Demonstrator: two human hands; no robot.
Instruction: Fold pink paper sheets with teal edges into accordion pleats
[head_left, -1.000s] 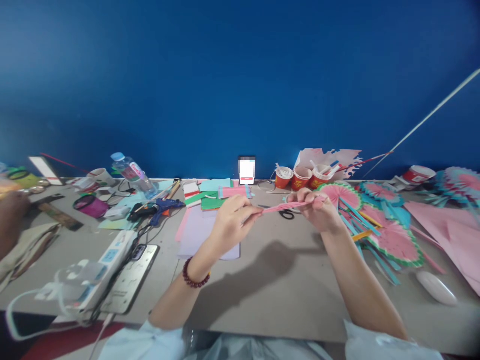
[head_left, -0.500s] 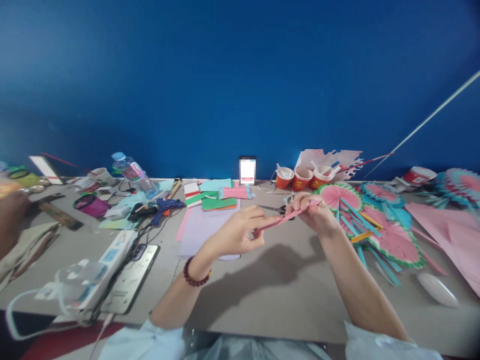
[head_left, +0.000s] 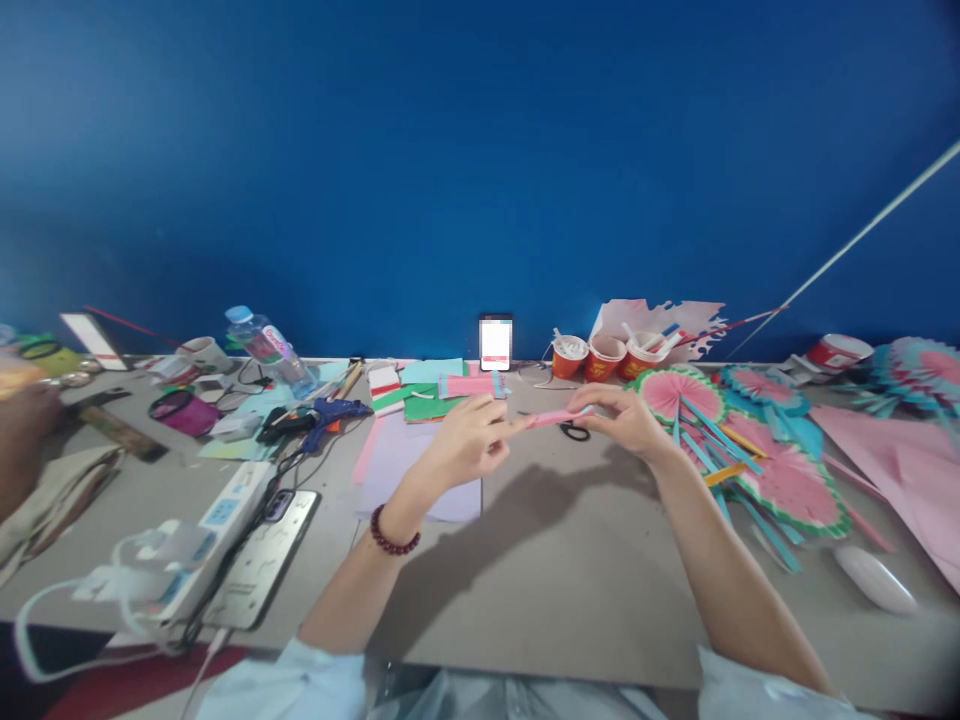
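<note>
A narrow folded strip of pink paper (head_left: 553, 417) is held between both hands above the grey table (head_left: 570, 570). My left hand (head_left: 466, 443) pinches its left end with thumb and fingers closed. My right hand (head_left: 621, 420) grips the right end, fingers curled over it. Black scissors (head_left: 575, 430) lie on the table just behind the strip. A dark red bead bracelet (head_left: 390, 538) circles my left wrist.
Stacked coloured paper (head_left: 427, 395) and a lilac sheet (head_left: 405, 465) lie behind my left hand. Pink-and-teal paper fans (head_left: 780, 470) spread to the right. Three red cups (head_left: 604, 357), a phone (head_left: 495, 342), a blue glue gun (head_left: 330, 412), a bottle (head_left: 266, 348) and a power strip (head_left: 217, 520) crowd the table. Another person's hand (head_left: 22, 440) shows at far left.
The hands have drawn closer together and the pink strip now looks shorter and level; half a second ago it slanted down toward my left hand.
</note>
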